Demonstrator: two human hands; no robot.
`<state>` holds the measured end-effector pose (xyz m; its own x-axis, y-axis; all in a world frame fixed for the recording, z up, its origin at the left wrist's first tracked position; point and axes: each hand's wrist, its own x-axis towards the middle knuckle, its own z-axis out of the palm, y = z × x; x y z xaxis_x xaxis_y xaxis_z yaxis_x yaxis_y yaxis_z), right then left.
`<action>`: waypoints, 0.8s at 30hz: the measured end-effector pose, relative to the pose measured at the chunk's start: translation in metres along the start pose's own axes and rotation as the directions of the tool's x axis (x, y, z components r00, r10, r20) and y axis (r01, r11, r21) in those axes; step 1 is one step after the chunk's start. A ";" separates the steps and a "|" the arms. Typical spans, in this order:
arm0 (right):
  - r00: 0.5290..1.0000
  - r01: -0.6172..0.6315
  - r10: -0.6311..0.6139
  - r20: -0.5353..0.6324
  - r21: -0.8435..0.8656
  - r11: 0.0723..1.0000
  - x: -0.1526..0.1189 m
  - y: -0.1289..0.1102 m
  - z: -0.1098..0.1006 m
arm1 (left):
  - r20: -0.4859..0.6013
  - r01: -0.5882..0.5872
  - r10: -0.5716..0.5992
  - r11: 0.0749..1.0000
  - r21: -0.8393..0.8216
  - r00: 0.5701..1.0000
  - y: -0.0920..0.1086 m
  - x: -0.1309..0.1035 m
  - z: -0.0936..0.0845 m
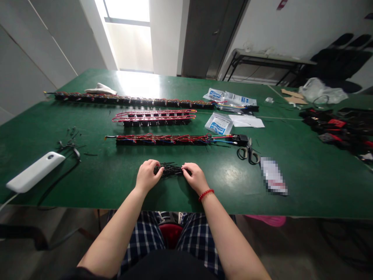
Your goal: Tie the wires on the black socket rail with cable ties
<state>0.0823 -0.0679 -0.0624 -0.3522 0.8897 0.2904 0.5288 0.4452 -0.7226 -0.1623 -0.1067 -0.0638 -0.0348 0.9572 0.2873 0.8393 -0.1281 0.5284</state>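
Note:
My left hand [149,175] is closed around the left end of a loose bundle of thin black cable ties [171,170] near the table's front edge. At the bundle's other end, the fingers of my right hand [194,175] pinch the tips together. Just beyond both hands lies a black strip assembly [160,140] with red wires, its cable end pointing right. Scissors [248,152] with dark handles rest by that cable end. Farther back are a shorter strip with looped red wire [157,118] and a long wired strip [140,101].
On the left are a white power bank-like device [35,172] with a cord and black scraps [69,144]. Plastic packets [219,123], white paper [247,121] and a pixelated item [273,175] lie to the right. Black and red parts [335,126] crowd the green table's [96,182] right side.

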 end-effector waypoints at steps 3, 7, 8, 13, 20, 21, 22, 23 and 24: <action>1.000 0.002 -0.002 0.008 -0.002 1.000 0.000 -0.001 0.000 | 0.047 -0.031 0.027 0.994 0.100 0.999 0.003 -0.001 -0.002; 1.000 0.010 -0.010 0.006 -0.004 1.000 0.000 -0.001 -0.001 | 0.071 -0.068 0.057 0.986 0.152 0.996 0.005 -0.001 -0.002; 1.000 0.011 -0.011 0.004 -0.005 1.000 0.000 -0.001 -0.001 | 0.071 -0.070 0.060 0.986 0.153 0.996 0.005 -0.001 -0.001; 1.000 0.016 -0.016 0.003 -0.007 1.000 0.000 -0.002 -0.001 | 0.055 -0.071 0.064 0.988 0.139 0.996 0.003 -0.001 0.000; 0.999 0.032 -0.032 -0.005 -0.013 0.999 0.000 0.000 0.000 | 0.000 -0.063 0.063 0.992 0.106 0.998 -0.001 -0.001 0.006; 0.999 0.032 -0.032 -0.005 -0.011 0.999 0.000 0.000 0.000 | -0.016 -0.069 0.071 0.993 0.100 0.997 -0.002 -0.001 0.007; 1.000 0.030 -0.030 -0.005 -0.008 1.000 0.000 0.000 0.000 | -0.032 -0.078 0.081 0.993 0.094 0.996 -0.003 -0.001 0.007; 1.000 0.027 -0.027 -0.004 -0.004 1.000 0.001 -0.001 0.000 | -0.048 -0.088 0.093 0.992 0.087 0.995 -0.004 0.000 0.007; 1.000 0.023 -0.023 -0.003 0.002 1.000 0.001 -0.001 0.000 | -0.065 -0.099 0.104 0.992 0.080 0.992 -0.004 0.000 0.005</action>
<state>0.0819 -0.0674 -0.0613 -0.3621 0.8795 0.3087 0.5189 0.4654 -0.7170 -0.1630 -0.1046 -0.0705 0.0175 0.9197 0.3922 0.8791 -0.2010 0.4322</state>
